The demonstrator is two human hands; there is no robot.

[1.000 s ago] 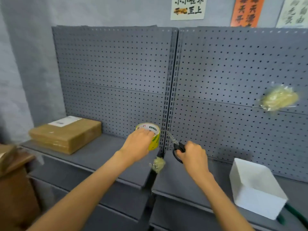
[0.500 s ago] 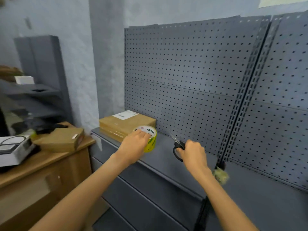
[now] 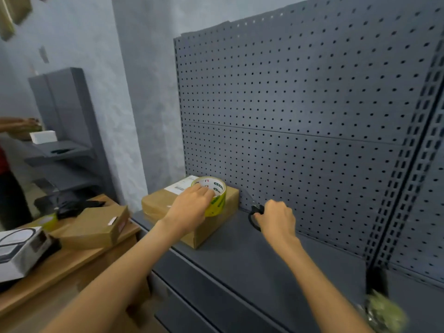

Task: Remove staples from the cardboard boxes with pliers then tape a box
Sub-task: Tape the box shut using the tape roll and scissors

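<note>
- The left hand [image 3: 192,207] curls over a roll of tape [image 3: 212,197], fingers on its top rim and reaching into the core; the roll is a yellow ring with green print on its side and a white inner face with small marks.
- The tape sits above the top face of a cardboard box [image 3: 192,212], a plain brown rectangular carton with a white printed label [image 3: 181,186] at its far corner; whether the roll rests on the carton or is held just over it cannot be told.
- The carton lies on a flat grey metal shelf [image 3: 252,260], its back edge near the pegboard [image 3: 300,116], a matte grey steel panel dotted with even rows of small holes.
- The right hand [image 3: 276,219] is closed round the black looped handles of a pair of scissors [image 3: 255,212]; the thin metal blades point up and left toward the pegboard and are blurred.
- A slotted dark upright [image 3: 406,176] divides the pegboard panels on the right.
- A blurred yellowish crumpled wad [image 3: 386,316] shows at the lower right.
- To the left, a wooden counter [image 3: 72,260] carries a second, flatter brown carton [image 3: 96,227], a white box with dark print [image 3: 21,251] and a black crinkled bag [image 3: 69,205].
- Farther back stands a grey shelving unit [image 3: 64,131] with a small white block [image 3: 43,137] on it, and another person's forearm [image 3: 16,122] reaches in at the left edge.
</note>
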